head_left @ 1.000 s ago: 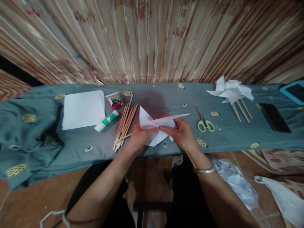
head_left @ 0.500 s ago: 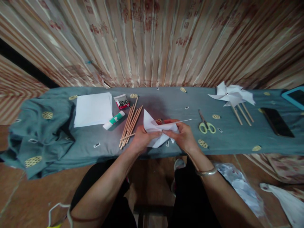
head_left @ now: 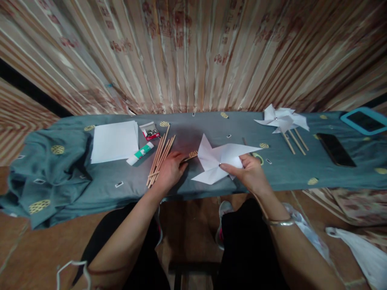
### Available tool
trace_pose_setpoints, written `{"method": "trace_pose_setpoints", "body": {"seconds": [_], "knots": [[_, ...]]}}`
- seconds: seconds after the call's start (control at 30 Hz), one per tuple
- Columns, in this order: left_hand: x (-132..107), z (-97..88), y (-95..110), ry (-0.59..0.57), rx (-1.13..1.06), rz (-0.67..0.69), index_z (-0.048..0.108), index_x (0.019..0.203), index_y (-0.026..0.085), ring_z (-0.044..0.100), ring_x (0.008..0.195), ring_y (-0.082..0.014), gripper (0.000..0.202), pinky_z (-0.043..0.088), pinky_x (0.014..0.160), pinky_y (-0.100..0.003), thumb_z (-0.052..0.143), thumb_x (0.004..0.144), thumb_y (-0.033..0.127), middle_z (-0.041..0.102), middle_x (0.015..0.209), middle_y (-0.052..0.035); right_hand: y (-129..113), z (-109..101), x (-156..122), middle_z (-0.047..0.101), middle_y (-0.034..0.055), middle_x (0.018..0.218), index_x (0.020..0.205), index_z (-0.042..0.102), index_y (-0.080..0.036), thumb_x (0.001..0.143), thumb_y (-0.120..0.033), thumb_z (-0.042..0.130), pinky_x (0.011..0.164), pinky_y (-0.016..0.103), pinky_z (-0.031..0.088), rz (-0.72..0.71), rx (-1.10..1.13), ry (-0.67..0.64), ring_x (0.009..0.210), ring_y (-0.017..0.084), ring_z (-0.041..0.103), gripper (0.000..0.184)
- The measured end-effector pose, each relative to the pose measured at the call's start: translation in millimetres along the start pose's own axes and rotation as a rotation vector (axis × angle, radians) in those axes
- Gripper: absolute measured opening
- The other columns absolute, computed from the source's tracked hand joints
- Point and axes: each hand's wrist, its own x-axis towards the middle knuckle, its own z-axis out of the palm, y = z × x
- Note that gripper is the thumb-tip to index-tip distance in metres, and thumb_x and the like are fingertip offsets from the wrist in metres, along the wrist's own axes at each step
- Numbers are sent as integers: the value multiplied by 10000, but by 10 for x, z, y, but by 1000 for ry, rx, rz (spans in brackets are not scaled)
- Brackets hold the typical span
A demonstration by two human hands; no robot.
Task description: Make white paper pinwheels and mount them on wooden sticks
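Observation:
My right hand point(head_left: 250, 173) pinches the centre of a white folded paper pinwheel point(head_left: 215, 158) and holds it just above the teal tablecloth point(head_left: 99, 177). To its left, my left hand point(head_left: 170, 169) lies over a bundle of wooden sticks point(head_left: 160, 155). Its fingers are curled onto one stick point(head_left: 188, 158) that lies crosswise and pokes out toward the pinwheel. The scissors point(head_left: 258, 156) are mostly hidden behind the paper and my right hand.
A stack of white sheets point(head_left: 114, 141), a glue stick point(head_left: 140, 153) and a small box of pins point(head_left: 150, 131) sit at the left. Finished pinwheels on sticks point(head_left: 282, 119), a black phone point(head_left: 335, 150) and a blue-cased tablet point(head_left: 364, 121) lie at the right. Plastic bags point(head_left: 359, 249) are on the floor.
My left hand let go of the pinwheel and moved left onto the sticks. My right hand carried the pinwheel to the right, and it has opened out flatter.

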Motion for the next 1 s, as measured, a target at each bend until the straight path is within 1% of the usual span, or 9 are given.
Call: {"method": "trace_pose_setpoints", "body": {"seconds": [0.1, 0.17, 0.3, 0.37, 0.43, 0.5, 0.63, 0.83, 1.0], "knots": [[80, 58, 58, -11, 56, -7, 729, 893, 174, 629, 893, -246, 194, 484, 843, -350, 564, 791, 164, 677, 923, -105, -24, 69, -83, 760, 43, 798, 826, 710, -180, 619, -396, 805, 578, 314, 542, -53, -108, -78, 653, 201, 678, 314], [115, 73, 97, 1, -5, -23, 719, 771, 178, 626, 822, -231, 156, 479, 777, -318, 565, 768, 151, 662, 846, -93, -56, 119, -164, 757, 39, 841, 873, 718, -193, 682, -367, 767, 603, 308, 541, -134, -230, -125, 695, 206, 688, 263], [80, 48, 219, 44, -376, -66, 709, 741, 164, 602, 701, -189, 105, 463, 667, -277, 624, 747, 225, 657, 772, -68, -179, 224, -372, 746, 18, 947, 1044, 667, -246, 793, -257, 691, 724, 302, 555, -369, -419, -203, 820, 187, 707, 253], [16, -6, 312, 112, -552, -121, 717, 774, 164, 592, 677, -168, 152, 462, 650, -264, 656, 748, 301, 658, 739, -53, -249, 263, -453, 737, 20, 934, 1079, 628, -255, 834, -214, 654, 767, 315, 555, -557, -470, -245, 864, 187, 700, 250], [-63, -83, 414, 29, -683, -188, 720, 755, 169, 569, 616, -144, 168, 440, 575, -240, 707, 707, 329, 644, 689, -33, -302, 280, -493, 725, 18, 888, 1111, 584, -262, 859, -196, 626, 782, 336, 556, -749, -492, -237, 875, 194, 685, 264], [-137, -165, 507, -67, -879, -321, 717, 762, 163, 551, 546, -131, 218, 417, 512, -232, 733, 684, 366, 634, 640, -21, -333, 276, -496, 717, 11, 869, 1151, 545, -270, 879, -204, 601, 824, 363, 554, -863, -489, -213, 866, 196, 677, 286], [-234, -263, 602, -113, -1009, -411, 725, 714, 157, 560, 569, -125, 173, 417, 513, -216, 765, 654, 315, 643, 664, -22, -349, 247, -478, 724, 2, 887, 1191, 511, -277, 881, -189, 588, 941, 379, 524, -916, -503, -134, 855, 187, 687, 332], [-280, -270, 560, -108, -946, -353, 740, 718, 163, 603, 651, -144, 93, 475, 621, -220, 746, 643, 217, 692, 720, -30, -339, 234, -479, 737, -5, 880, 1208, 513, -266, 888, -154, 566, 928, 330, 546, -971, -599, 9, 904, 189, 697, 343], [-306, -256, 518, -104, -979, -325, 737, 711, 159, 615, 682, -147, 80, 489, 668, -224, 719, 673, 228, 703, 744, -30, -326, 244, -459, 731, 10, 886, 1185, 532, -224, 853, -115, 592, 954, 353, 540, -995, -569, 12, 863, 179, 694, 354]]}}
